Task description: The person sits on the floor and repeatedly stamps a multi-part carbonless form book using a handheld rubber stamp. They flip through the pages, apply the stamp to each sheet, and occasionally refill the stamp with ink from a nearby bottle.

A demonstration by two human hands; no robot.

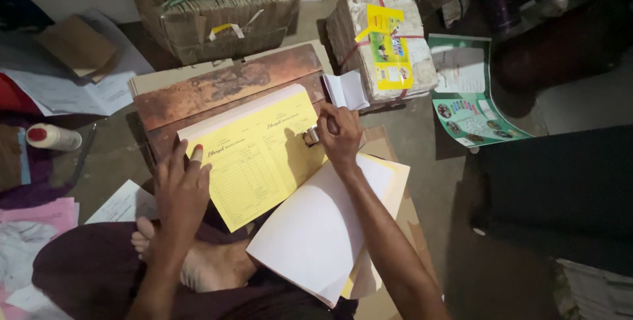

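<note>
In the middle of the frame a pad of yellow printed form sheets [260, 155] lies slanted on a worn reddish-brown wooden board [217, 86], its upper edge showing a thin band of white sheets beneath the yellow top page. The left hand [181, 185], at centre left, lies flat on the pad's lower left edge with fingers spread and pressing down, one fingertip marked red. The right hand [339, 137], just right of centre, is curled closed around a small metal stamping tool [311, 137] that sits at the pad's right edge; the fingers wrap it tightly, and how far the tool touches the paper cannot be told. Below that hand, a loose stack of white and pale yellow sheets [323, 228] fans toward the lower centre, resting over the person's lap and bare foot [198, 264].

In the upper centre stands a tied bundle of brown paper bound with a green strap [217, 7]. To its right sits a smaller white paper bundle with a yellow label and red string [382, 43], and beside it, toward the upper right, a green printed poster [468, 92] lies on the floor. At the left edge rests a white bottle with a red cap [53, 137].
</note>
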